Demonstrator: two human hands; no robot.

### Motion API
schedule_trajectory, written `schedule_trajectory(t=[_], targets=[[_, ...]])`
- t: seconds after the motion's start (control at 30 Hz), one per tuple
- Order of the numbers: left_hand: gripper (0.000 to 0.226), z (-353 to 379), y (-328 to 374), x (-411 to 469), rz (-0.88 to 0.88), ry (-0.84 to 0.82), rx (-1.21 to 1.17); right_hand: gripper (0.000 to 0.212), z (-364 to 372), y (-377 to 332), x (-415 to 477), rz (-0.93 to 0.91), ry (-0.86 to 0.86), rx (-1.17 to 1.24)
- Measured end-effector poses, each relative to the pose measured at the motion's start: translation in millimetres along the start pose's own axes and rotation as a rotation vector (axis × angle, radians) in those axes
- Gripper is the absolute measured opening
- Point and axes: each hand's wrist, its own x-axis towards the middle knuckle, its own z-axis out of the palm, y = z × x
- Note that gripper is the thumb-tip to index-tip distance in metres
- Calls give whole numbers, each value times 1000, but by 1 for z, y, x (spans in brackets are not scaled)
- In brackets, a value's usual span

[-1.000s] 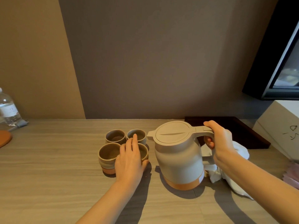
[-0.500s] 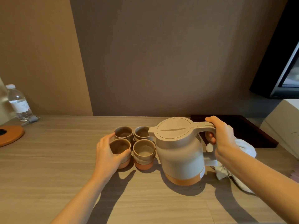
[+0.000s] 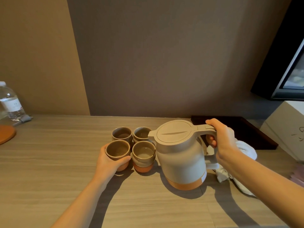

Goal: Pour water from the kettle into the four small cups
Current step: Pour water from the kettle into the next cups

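Observation:
A beige kettle (image 3: pixel 181 155) with an orange base stands upright on the wooden table (image 3: pixel 49 162), its lid closed and its spout toward the cups. My right hand (image 3: pixel 222 140) grips its handle. Several small grey-and-orange cups stand in a tight square left of the kettle. My left hand (image 3: pixel 108 162) is curled round the front left cup (image 3: pixel 117 149). The front right cup (image 3: pixel 143 151) holds some water. Behind them stand the back left cup (image 3: pixel 122 134) and the back right cup (image 3: pixel 141 134), partly hidden by the spout.
A white cloth (image 3: pixel 245 150) lies crumpled behind my right wrist. A dark tray (image 3: pixel 246 129) sits at the back right, beside a white box (image 3: pixel 287 129). At the far left stand a water bottle (image 3: pixel 11 102) and an orange round pad (image 3: pixel 6 134).
My left hand moved off the front right cup and took hold of the front left cup. My right hand kept its grip on the kettle handle. The camera view shifted left.

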Motion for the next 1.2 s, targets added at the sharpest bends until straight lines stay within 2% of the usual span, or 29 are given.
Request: schedule_trajectory(t=[0.3, 0.53, 0.8, 0.93, 1.2], targets=[[82, -3, 4, -2, 7, 71, -27, 27, -3, -3, 1, -6, 8, -1], [80, -24, 35, -5, 82, 109, -27, 29, -4, -9, -2, -23, -6, 15], [77, -25, 88, -17, 234, -18, 44, 28, -1, -28, -13, -29, -24, 75], [81, -16, 100, -21, 277, -90, 116, 31, 1, -39, -19, -32, -44, 74], [91, -3, 102, -25, 430, -86, 428, 30, 3, -50, -22, -75, -92, 7]])
